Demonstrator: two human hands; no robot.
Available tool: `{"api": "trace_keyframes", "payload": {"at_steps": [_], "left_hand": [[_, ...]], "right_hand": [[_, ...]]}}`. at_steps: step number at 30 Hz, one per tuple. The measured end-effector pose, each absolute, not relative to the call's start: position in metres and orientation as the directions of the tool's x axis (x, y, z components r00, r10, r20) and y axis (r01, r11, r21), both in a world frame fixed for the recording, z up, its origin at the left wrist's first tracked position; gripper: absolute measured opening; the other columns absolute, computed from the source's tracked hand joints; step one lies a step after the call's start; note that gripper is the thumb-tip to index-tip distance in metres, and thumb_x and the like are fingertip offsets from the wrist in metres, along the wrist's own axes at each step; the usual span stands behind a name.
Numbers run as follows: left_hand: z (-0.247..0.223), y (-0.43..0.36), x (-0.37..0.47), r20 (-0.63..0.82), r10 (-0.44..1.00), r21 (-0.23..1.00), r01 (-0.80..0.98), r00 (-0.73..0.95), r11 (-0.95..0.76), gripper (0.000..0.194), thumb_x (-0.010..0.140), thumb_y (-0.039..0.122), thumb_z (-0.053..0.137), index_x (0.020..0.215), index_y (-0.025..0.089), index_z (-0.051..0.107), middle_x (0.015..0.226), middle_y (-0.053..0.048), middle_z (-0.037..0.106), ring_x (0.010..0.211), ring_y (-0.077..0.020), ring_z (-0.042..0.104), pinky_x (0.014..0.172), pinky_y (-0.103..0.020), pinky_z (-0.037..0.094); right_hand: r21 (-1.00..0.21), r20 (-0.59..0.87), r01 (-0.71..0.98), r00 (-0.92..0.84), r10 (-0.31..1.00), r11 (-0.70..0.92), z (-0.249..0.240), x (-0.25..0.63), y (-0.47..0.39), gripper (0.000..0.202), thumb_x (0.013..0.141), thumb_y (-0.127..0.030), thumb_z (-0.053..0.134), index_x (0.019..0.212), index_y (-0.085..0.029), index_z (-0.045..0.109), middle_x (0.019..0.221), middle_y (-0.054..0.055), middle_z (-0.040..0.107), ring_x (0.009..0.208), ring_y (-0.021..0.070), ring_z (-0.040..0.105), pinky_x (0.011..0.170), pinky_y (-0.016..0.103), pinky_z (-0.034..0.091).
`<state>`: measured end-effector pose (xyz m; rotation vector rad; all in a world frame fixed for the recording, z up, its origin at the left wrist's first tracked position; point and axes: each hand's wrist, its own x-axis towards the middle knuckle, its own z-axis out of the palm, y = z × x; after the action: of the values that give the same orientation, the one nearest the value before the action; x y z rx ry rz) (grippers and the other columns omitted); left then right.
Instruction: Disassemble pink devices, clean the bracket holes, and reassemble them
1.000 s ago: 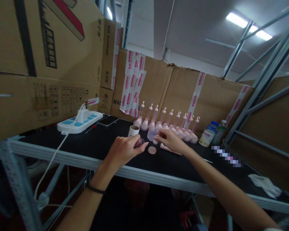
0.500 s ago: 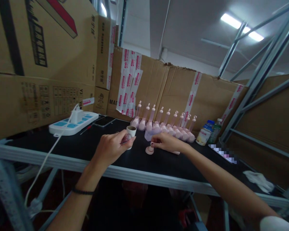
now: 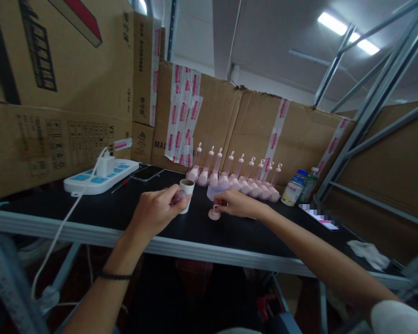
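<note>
My left hand (image 3: 156, 208) is closed, its thumb and fingers around a small clear round piece (image 3: 180, 197). Right by these fingertips is a white paper-like tube (image 3: 187, 184), open at the top; whether the hand also grips it I cannot tell. With thumb and fingers pinched, my right hand (image 3: 234, 203) holds a round pale pink cap (image 3: 214, 215) by its small top loop, low over the black tabletop. Behind that hand lies a translucent lilac piece (image 3: 216, 189), partly covered. Several pink devices with clear upright tubes and ringed tips (image 3: 242, 183) line the back.
A white power strip (image 3: 101, 178) with a plug and cable sits at the left, near a dark phone (image 3: 148, 173). Bottles (image 3: 292, 188), a second phone (image 3: 318, 216) and a white cloth (image 3: 367, 254) are at the right. Cardboard walls (image 3: 216, 111) enclose the table.
The view has shifted slightly. Both hands keep nearly the same pose, with the clear piece in the left and the pink cap in the right.
</note>
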<state>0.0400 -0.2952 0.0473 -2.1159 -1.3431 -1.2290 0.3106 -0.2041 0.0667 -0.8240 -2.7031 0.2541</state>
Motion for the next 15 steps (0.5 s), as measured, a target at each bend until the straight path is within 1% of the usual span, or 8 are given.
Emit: {"api": "trace_keyframes", "payload": {"at_steps": [4,9,13,15], "left_hand": [[0.048,-0.296,0.039,0.807,0.568,0.155,0.869,0.163,-0.470,0.043,0.098,0.055,0.044,0.072,0.021,0.053,0.061,0.001,0.060,0.055,-0.0138,0.058,0.058,-0.025,0.036],[0.050,-0.297,0.036,0.798,0.582,0.175,0.862,0.159,-0.476,0.043,0.098,0.054,0.043,0.072,0.021,0.052,0.062,0.001,0.060,0.056,-0.0140,0.059,0.059,-0.025,0.037],[0.052,-0.299,0.036,0.801,0.581,0.190,0.858,0.146,-0.478,0.043,0.097,0.055,0.044,0.070,0.022,0.049,0.061,0.001,0.058,0.055,-0.0136,0.057,0.058,-0.025,0.036],[0.052,-0.299,0.035,0.801,0.580,0.194,0.853,0.147,-0.484,0.043,0.097,0.055,0.044,0.070,0.022,0.049,0.061,0.002,0.057,0.054,-0.0132,0.056,0.058,-0.025,0.035]], "right_hand": [[-0.291,0.233,0.513,-0.781,0.579,0.808,0.067,0.310,-0.204,0.005,0.088,-0.019,0.066,0.083,-0.020,0.069,0.072,-0.002,0.065,0.062,0.0130,0.054,0.060,0.026,0.034],[-0.318,0.212,0.514,-0.780,0.588,0.797,0.069,0.308,-0.206,0.004,0.087,-0.019,0.066,0.085,-0.019,0.070,0.073,-0.002,0.067,0.063,0.0136,0.056,0.060,0.026,0.035],[-0.275,0.204,0.514,-0.795,0.572,0.813,0.081,0.309,-0.208,0.009,0.091,-0.027,0.066,0.090,-0.020,0.071,0.076,-0.001,0.069,0.065,0.0143,0.057,0.061,0.026,0.037],[-0.237,0.225,0.536,-0.781,0.582,0.810,0.091,0.312,-0.208,0.015,0.090,-0.034,0.070,0.095,-0.020,0.072,0.078,0.000,0.069,0.069,0.0156,0.059,0.064,0.027,0.038]]}}
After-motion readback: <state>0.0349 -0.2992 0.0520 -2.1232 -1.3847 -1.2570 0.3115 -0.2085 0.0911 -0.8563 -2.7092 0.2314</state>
